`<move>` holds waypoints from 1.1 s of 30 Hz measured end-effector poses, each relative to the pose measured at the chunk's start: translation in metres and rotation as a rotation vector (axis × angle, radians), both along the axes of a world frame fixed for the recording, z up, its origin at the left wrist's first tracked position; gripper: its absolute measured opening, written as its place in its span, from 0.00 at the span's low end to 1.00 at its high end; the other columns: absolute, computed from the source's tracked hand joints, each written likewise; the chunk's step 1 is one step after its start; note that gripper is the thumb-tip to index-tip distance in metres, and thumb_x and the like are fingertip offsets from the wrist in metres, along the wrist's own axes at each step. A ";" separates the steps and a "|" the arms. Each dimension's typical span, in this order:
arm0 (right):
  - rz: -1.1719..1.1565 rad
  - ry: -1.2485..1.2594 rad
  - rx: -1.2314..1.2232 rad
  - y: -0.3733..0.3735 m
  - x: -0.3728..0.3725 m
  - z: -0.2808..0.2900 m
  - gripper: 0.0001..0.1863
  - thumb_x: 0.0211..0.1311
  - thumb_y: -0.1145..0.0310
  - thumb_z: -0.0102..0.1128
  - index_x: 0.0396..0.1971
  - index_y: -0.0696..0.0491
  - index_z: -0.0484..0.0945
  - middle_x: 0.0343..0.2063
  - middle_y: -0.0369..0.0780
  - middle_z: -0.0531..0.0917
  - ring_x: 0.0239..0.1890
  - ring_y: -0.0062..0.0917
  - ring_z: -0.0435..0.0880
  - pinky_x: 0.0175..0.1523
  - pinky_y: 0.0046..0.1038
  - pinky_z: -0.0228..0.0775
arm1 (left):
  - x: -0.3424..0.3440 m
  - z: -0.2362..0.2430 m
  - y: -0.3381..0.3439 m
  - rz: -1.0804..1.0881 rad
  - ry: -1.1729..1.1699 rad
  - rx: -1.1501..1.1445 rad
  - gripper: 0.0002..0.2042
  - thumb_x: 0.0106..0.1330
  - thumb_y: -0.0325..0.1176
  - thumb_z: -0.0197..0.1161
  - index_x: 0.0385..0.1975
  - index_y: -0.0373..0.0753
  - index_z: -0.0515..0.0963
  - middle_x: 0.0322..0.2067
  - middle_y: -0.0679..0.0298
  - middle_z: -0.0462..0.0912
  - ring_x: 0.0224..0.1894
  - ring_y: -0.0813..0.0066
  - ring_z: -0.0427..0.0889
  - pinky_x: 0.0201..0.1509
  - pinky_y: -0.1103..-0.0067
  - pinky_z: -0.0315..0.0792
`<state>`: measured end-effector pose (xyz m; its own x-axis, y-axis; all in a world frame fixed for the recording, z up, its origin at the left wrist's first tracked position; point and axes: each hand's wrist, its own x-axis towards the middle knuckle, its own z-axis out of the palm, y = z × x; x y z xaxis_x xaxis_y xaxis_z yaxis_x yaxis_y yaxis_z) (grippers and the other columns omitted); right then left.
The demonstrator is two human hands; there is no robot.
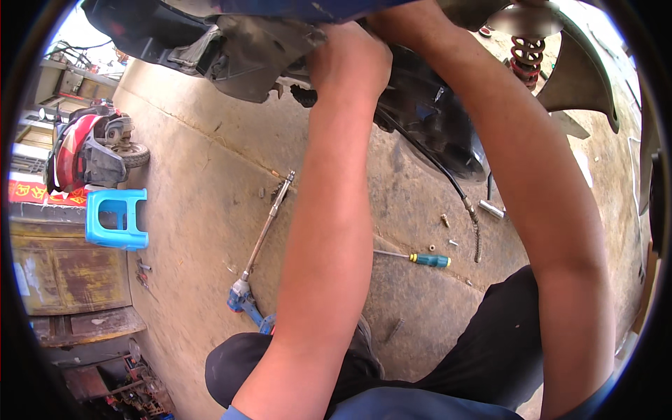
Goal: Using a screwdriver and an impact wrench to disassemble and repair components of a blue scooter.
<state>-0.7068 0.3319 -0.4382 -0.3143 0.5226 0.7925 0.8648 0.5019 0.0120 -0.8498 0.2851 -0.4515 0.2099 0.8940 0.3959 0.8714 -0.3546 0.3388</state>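
Both of my forearms reach up into the underside of a black scooter. My left hand is pushed in under a grey plastic panel; only its back shows and the fingers are hidden. My right forearm runs up to the top edge, where the hand disappears behind the scooter's body. A black cable with a coiled metal end hangs from the scooter down to the concrete floor. My knees are at the bottom.
On the floor lie a teal-handled screwdriver, a blue power tool with a long extension bar, a metal socket and small bolts. A red shock spring shows top right. A blue stool, red scooter and rusty cabinet stand left.
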 end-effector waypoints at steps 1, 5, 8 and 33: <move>0.001 0.010 0.005 0.002 0.002 0.003 0.15 0.51 0.73 0.64 0.41 0.57 0.85 0.45 0.51 0.86 0.49 0.46 0.83 0.55 0.43 0.74 | 0.000 -0.001 0.000 -0.014 -0.007 0.020 0.23 0.71 0.45 0.56 0.47 0.29 0.84 0.55 0.36 0.78 0.59 0.38 0.76 0.67 0.59 0.70; 0.010 0.053 0.019 -0.014 -0.005 0.015 0.14 0.52 0.73 0.64 0.41 0.57 0.85 0.45 0.51 0.86 0.49 0.46 0.83 0.55 0.43 0.74 | 0.004 -0.003 -0.001 0.039 0.000 0.094 0.22 0.70 0.43 0.57 0.48 0.28 0.83 0.53 0.35 0.79 0.58 0.38 0.78 0.66 0.58 0.70; 0.016 0.083 0.017 -0.022 -0.006 0.017 0.14 0.52 0.73 0.64 0.41 0.57 0.85 0.45 0.51 0.86 0.49 0.46 0.83 0.55 0.43 0.74 | 0.007 0.000 -0.007 -0.016 -0.026 0.008 0.21 0.70 0.42 0.58 0.47 0.27 0.82 0.52 0.35 0.78 0.56 0.37 0.78 0.66 0.56 0.70; 0.095 0.372 -0.075 -0.019 -0.006 0.000 0.14 0.53 0.72 0.65 0.42 0.57 0.85 0.45 0.51 0.86 0.49 0.44 0.83 0.55 0.43 0.73 | -0.003 0.008 -0.004 -0.104 0.022 0.028 0.21 0.72 0.42 0.53 0.42 0.28 0.84 0.53 0.34 0.79 0.57 0.38 0.78 0.64 0.57 0.71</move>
